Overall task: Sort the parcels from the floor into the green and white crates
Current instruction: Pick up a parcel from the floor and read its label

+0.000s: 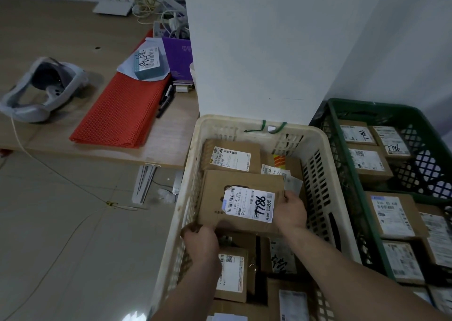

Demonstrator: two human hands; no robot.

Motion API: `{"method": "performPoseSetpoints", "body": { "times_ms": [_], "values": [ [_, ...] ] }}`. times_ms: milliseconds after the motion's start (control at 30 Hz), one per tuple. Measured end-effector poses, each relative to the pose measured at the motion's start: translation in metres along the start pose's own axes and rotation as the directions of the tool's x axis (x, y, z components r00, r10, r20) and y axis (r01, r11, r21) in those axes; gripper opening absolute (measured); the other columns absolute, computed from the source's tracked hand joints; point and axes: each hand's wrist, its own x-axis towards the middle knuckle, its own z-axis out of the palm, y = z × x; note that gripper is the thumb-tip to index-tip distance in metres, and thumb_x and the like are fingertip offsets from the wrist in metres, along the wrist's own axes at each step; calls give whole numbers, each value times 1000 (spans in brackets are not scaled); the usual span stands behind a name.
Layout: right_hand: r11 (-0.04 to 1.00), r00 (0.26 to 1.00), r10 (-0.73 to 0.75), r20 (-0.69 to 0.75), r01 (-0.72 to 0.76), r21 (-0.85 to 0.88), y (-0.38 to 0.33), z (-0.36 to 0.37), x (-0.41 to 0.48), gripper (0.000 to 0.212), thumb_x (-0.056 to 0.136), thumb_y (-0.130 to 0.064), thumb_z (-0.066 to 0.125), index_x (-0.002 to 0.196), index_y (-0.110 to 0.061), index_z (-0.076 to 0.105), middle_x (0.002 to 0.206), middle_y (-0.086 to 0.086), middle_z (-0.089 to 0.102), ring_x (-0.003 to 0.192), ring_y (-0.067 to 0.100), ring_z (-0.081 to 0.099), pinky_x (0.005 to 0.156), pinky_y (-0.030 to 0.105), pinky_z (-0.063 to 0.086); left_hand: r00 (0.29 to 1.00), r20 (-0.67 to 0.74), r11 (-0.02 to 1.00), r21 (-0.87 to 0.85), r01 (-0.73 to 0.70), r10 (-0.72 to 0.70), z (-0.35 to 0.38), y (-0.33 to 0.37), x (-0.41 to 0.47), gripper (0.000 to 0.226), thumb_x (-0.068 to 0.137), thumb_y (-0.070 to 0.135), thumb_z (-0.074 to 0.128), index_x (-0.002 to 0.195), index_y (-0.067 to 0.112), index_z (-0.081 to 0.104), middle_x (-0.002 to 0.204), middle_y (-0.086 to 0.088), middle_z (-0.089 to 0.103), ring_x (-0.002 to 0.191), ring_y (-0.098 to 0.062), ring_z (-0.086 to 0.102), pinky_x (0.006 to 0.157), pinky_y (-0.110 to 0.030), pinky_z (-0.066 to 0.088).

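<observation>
We're mid-placement w/ the parcel [242, 200], L hand [201, 242] curled round its near-left corner & R hand [291, 213] pinching its right edge, low in the white crate [318, 137] over other boxes [231, 159]; next we'd prob lower it flat & let go.

A dim, white-walled corner with a low wooden table

We look down on a pale tiled floor [61, 235] in flat, muted light, where a white pillar [256, 51] juts out from the white wall [403, 39]. To our left, a light wooden table [61, 32] carries a white VR headset [44, 88], a folded red mesh mat [122, 110], a teal box [146, 63] lying on white paper, a purple box [178, 58], black markers [166, 100], a white router [112, 8] and a tangle of cables [156, 5]. A thin pale cable [108, 202] trails from the headset across the floor.
</observation>
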Motion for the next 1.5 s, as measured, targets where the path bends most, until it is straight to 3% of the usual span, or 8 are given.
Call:
{"method": "performPoseSetpoints", "body": {
  "times_ms": [100, 333, 533, 667, 867, 1033, 1267, 1500],
  "values": [
    [983, 997, 77, -17, -73, 167, 2, 1, 1, 30, 106, -9, 40, 83, -9, 58, 75, 1, 57, 75, 24, 57, 55, 26, 36, 988, 27, 989, -21, -149, 150, -1, 4, -17, 42, 91, 0, 55, 128, 18, 45, 118, -9, 58, 105, -28, 60, 83, -41, 52],
    [937, 985, 163, 48, -170, 306, -4, 30, -1, 35, 107, -16, 42, 129, -8, 68, 120, 13, 71, 110, 37, 66, 101, 49, 53, 902, 82, 905, -33, -424, 425, -12, 3, -31, 54, 87, -7, 55, 124, 29, 40, 125, -13, 58, 111, -24, 63, 93, -43, 57],
    [912, 985, 169, 19, -164, 377, -9, 24, -5, 34, 107, -14, 41, 125, -9, 69, 116, 12, 72, 109, 36, 66, 101, 48, 54, 833, 63, 833, 36, -552, 549, -11, -2, -40, 57, 87, -6, 55, 133, 23, 39, 123, -6, 54, 102, -19, 63, 76, -35, 59],
    [934, 985, 171, 19, -168, 314, -9, 20, -4, 25, 106, -13, 42, 103, -19, 66, 107, 13, 71, 101, 36, 66, 95, 46, 55, 825, 94, 812, 146, -565, 558, -11, -5, -36, 60, 85, 2, 57, 137, 26, 36, 128, -1, 48, 111, -19, 59, 87, -49, 59],
    [968, 979, 158, 129, -180, 176, 3, 21, 0, 32, 106, -16, 46, 78, -17, 63, 92, 8, 70, 79, 24, 63, 72, 32, 49, 862, 134, 763, 414, -497, 489, -10, -6, -19, 69, 91, 13, 56, 153, 13, 25, 146, -7, 33, 131, -29, 42, 108, -40, 40],
    [991, 989, 56, 134, -72, 114, 5, 23, -4, 20, 108, -22, 48, 95, -22, 63, 88, -1, 62, 74, 11, 52, 61, 26, 36, 913, 168, 738, 542, -401, 373, -6, -8, -11, 77, 101, 17, 49, 159, 10, -1, 160, -16, 18, 141, -34, 35, 111, -42, 35],
    [995, 989, 3, 149, -18, 97, -3, 20, -8, 29, 107, -18, 51, 130, -12, 69, 115, 7, 68, 92, 17, 52, 72, 19, 34, 919, 269, 690, 608, -393, 287, 6, -11, 1, 84, 99, 11, 47, 158, 17, -13, 165, -20, -1, 137, -39, 39, 95, -32, 43],
    [994, 987, -2, 164, -16, 108, -5, 21, -13, 27, 106, -17, 53, 127, -15, 70, 116, 7, 70, 91, 14, 54, 64, 19, 40, 943, 303, 689, 656, -309, 134, 1, 5, 23, 77, 89, 4, 46, 156, 19, 11, 126, -12, 59, 98, -26, 61, 89, -46, 55]
  ]
}}
